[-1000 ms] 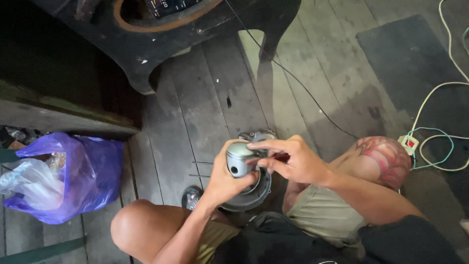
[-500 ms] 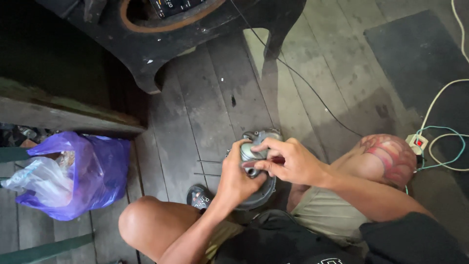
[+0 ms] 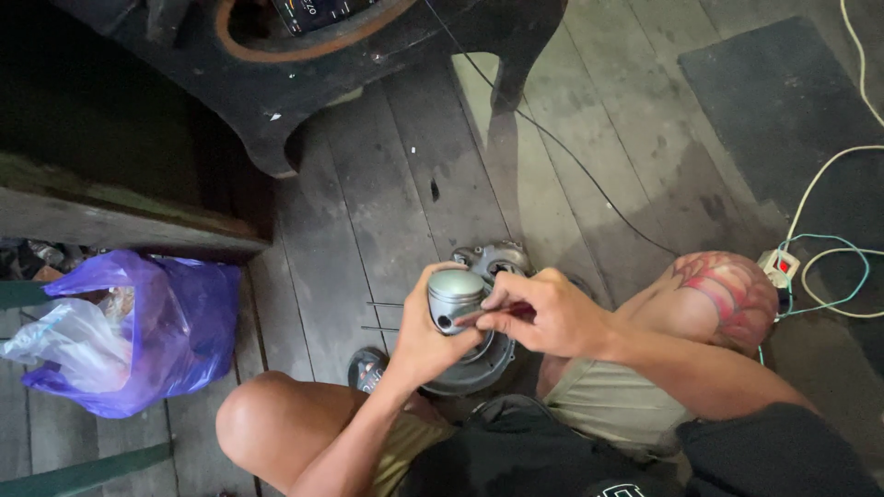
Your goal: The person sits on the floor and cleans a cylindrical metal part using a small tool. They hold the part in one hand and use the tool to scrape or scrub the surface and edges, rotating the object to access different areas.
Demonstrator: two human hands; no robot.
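A silver metal piston [image 3: 453, 296], crown up, sits gripped in the left hand [image 3: 419, 340], fingers wrapped around its side, above a round grey engine part [image 3: 479, 354] on the wooden plank floor [image 3: 387, 193]. The right hand [image 3: 543, 313] pinches a thin red-handled tool [image 3: 493, 314] against the piston's side hole. A purple plastic bag [image 3: 157, 331] lies well to the left.

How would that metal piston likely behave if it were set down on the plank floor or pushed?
The piston looks like solid, smooth metal, so probably stiff and heavy for its size, and perhaps slippery. The left hand wraps it fully, which fits that. Its round cylinder shape suggests it would roll if laid on its side on the floor; standing on its flat crown it would likely stay put.
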